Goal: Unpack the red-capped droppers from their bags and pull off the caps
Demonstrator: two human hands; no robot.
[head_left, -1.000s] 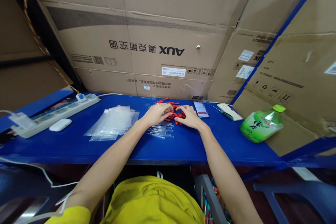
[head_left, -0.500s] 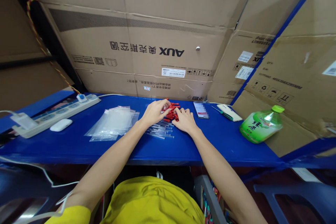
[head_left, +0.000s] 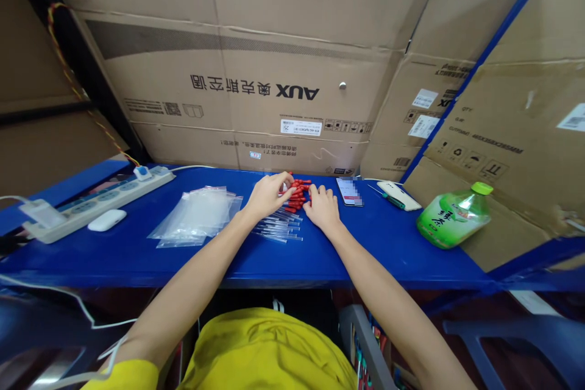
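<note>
On the blue table lies a row of slim tools with red handles (head_left: 298, 196), side by side. Clear, thin shafts or tubes (head_left: 280, 227) stick out from under them toward me. My left hand (head_left: 269, 196) curves round the left side of the red handles, thumb apart from the fingers and nothing gripped. Along the right side of the pile, my right hand (head_left: 322, 207) rests with loosely bent, parted fingers at the handles' ends. Both hands partly cover the pile. Left of my left forearm is a stack of clear zip bags (head_left: 196, 216).
A power strip (head_left: 105, 201) and a white earbud case (head_left: 106, 220) lie at left. To the right are a phone (head_left: 349, 191), a green-handled screwdriver (head_left: 393, 200), a white phone-like slab (head_left: 402, 194) and a green tea bottle (head_left: 452, 219). Cardboard (head_left: 256, 61) walls the back.
My right hand has shifted slightly away from the red handles, so more of them shows. The handles look more evenly lined up. My left hand has barely moved.
</note>
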